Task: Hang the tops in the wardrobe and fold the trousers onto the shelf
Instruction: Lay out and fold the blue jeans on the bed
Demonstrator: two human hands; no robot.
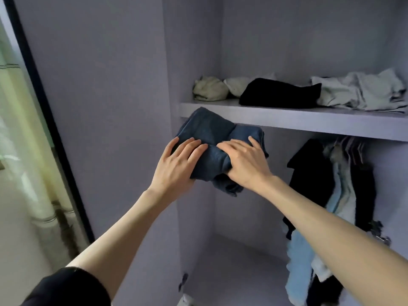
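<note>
Folded dark blue trousers (212,131) are held in the air just below the front edge of the wardrobe shelf (287,121), at its left end. My left hand (176,164) grips the bundle from the left, fingers on top. My right hand (245,162) grips it from the right, thumb tucked underneath. On the shelf lie a black folded garment (280,93), a pale green bundle (209,89) and crumpled whitish clothes (362,91). Tops (340,191) in black, light blue and white hang under the shelf at the right.
The wardrobe's side panel (123,107) rises at the left. A dark door frame (44,111) and a bright glass pane stand further left. The wardrobe floor (238,272) lies below the hands. Hangers (351,149) cluster on the rail at the right.
</note>
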